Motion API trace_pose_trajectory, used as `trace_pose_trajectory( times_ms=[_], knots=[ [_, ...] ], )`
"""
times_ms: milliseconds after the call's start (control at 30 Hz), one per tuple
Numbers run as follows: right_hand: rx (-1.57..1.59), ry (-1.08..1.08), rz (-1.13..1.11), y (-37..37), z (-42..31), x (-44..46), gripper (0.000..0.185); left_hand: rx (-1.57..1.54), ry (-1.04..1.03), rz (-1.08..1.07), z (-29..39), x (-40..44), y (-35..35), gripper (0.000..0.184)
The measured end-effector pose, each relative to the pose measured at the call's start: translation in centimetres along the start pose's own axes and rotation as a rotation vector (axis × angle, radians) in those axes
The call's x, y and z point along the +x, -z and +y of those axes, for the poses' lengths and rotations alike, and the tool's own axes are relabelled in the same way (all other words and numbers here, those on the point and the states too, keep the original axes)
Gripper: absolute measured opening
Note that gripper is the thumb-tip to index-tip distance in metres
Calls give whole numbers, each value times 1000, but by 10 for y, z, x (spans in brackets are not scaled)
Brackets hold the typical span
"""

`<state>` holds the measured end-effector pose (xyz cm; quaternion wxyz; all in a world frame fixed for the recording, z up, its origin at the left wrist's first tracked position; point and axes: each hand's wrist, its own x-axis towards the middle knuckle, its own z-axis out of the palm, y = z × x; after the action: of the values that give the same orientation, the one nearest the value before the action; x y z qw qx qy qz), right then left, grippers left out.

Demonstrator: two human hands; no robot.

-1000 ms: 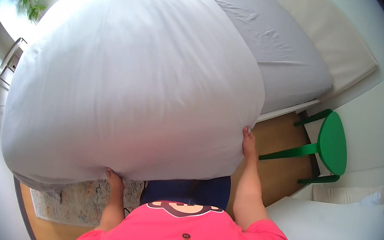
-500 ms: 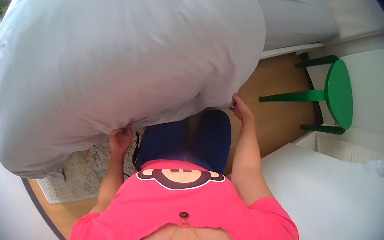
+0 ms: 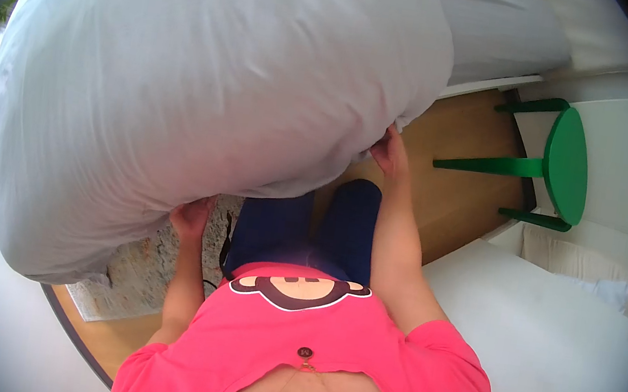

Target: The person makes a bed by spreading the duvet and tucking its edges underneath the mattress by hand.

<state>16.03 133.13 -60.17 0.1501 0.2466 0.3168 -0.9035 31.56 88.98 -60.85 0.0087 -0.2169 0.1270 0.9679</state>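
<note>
By the curled, partly hidden fingers of the left hand (image 3: 190,219) and right hand (image 3: 391,155), the near edge of a bulging pale sheet (image 3: 218,80) is gripped, with cream cloth (image 3: 546,250) held in a white compartment (image 3: 507,237) to their right, floor (image 3: 460,203) farther ahead being partly occupied by a green stool (image 3: 566,164).

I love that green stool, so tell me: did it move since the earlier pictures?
No, not any way. Judged against the bed rail, the stool stands in the same place; only the view shifted.
</note>
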Motion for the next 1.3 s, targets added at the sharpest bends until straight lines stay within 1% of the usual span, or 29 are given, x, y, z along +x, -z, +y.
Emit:
trace_pose_trajectory(
  times_ms=[33,67,100,133,233,333,433,467,533,600,633,733,833,933,1033,1100,1133,1200,1233,1300],
  knots=[
    [5,86,63,1,6,12,55,-25,-35,-34,6,5,6,58],
    [12,171,128,4,12,19,53,-69,-43,103,11,7,12,58],
    [60,213,149,5,15,16,52,-113,-50,240,17,12,29,57],
    [107,261,168,9,12,10,50,-158,-55,372,19,14,32,56],
    [244,386,232,18,-7,-21,49,57,-297,442,23,2,24,56],
    [288,444,-61,30,-11,-63,51,-15,-328,367,22,-22,0,59],
    [290,499,-109,20,-11,-69,53,-206,-161,-109,21,-32,32,62],
    [234,520,-15,13,-11,-68,54,-183,-194,-10,18,-31,37,61],
    [127,571,169,-19,-11,-65,55,-153,-222,106,14,-23,37,61],
    [37,531,274,-33,-6,-51,55,-128,-224,145,14,-16,39,61],
    [6,467,272,-31,-1,-42,55,-115,-222,156,15,-14,39,61],
    [-36,127,103,-8,3,-16,55,-72,-214,184,19,-11,37,61],
    [-53,12,118,1,-6,-8,55,-37,-215,206,27,-9,28,61],
    [-27,-12,202,2,-18,-13,55,1,-244,263,38,-4,27,61],
    [331,406,27,6,-11,-29,53,53,-286,320,49,-4,24,61],
    [444,538,-165,10,-23,-40,52,67,-306,341,56,-15,23,62],
    [480,575,-252,12,-31,-45,52,77,-314,353,59,-20,20,62],
    [466,550,-284,14,-51,-38,52,108,-342,396,63,-21,17,62],
    [466,519,-291,17,-59,-20,52,122,-358,419,67,-19,21,62],
    [397,493,-151,18,-54,14,52,183,-400,496,72,-4,29,62]
  ],
)
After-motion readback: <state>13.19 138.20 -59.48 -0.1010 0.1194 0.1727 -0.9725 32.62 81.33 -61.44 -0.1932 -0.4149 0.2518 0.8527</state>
